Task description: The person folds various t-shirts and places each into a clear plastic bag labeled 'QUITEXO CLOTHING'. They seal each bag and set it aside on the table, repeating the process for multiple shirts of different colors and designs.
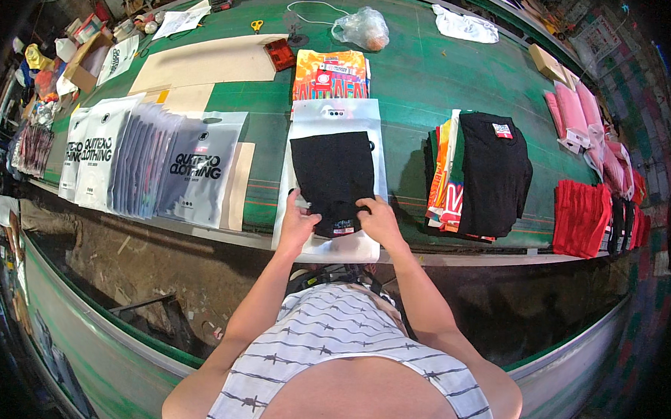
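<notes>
Lying on a white bag (pixel 321 121) on the tabletop (pixel 422 85), the folded black cloth (pixel 331 170) runs lengthwise away from the person, its near end between both hands — left hand (pixel 298 224) with thumb and forefinger spread, right hand (pixel 380 221) curled at the edge, pinching or not I can't tell.

You wear a white sleeveless fabric top (pixel 329 330) with a scooped neckline, wide shoulder straps and dark barbed-wire print in spaced lines. Your left hand (pixel 298 221), right hand (pixel 381 222) and both arms (pixel 429 298) are bare.
</notes>
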Motion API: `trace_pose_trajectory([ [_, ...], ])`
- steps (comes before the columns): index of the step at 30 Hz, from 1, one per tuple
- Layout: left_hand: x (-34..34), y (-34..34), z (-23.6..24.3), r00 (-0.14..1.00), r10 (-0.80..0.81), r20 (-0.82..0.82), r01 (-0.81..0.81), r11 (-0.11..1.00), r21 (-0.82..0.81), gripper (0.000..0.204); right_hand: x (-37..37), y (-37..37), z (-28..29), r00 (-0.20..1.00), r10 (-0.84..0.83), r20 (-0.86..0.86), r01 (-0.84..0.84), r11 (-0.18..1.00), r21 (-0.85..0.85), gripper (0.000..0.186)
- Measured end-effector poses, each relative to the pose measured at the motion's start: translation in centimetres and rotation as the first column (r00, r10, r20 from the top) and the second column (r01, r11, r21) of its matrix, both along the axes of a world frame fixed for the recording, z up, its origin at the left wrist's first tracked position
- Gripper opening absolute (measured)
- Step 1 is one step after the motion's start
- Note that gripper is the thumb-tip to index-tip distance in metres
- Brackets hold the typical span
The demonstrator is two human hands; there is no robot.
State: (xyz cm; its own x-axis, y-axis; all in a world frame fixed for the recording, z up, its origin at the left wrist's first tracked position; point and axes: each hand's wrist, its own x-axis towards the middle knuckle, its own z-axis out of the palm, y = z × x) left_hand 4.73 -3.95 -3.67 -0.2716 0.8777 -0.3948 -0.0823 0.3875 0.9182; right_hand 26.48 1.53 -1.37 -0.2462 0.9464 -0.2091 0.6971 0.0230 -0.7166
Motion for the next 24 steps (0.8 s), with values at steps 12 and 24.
trace_pose_trajectory([
  [12, 2.5, 2.5, -0.2, 0.992, -0.107, -0.07, 0.115, 0.986, 0.12, 0.084, -4.0, -1.9, 0.2, 0.94, 0.168, 0.299, -0.213, 0.969, 0.126, 0.029],
  [24, -3.5, 4.0, -4.1, 0.454, -0.43, -0.781, 0.754, 0.653, 0.079, 0.031, 1.7, 3.9, 2.0, 0.951, 0.007, 0.309, -0.138, 0.904, 0.404, 0.024],
])
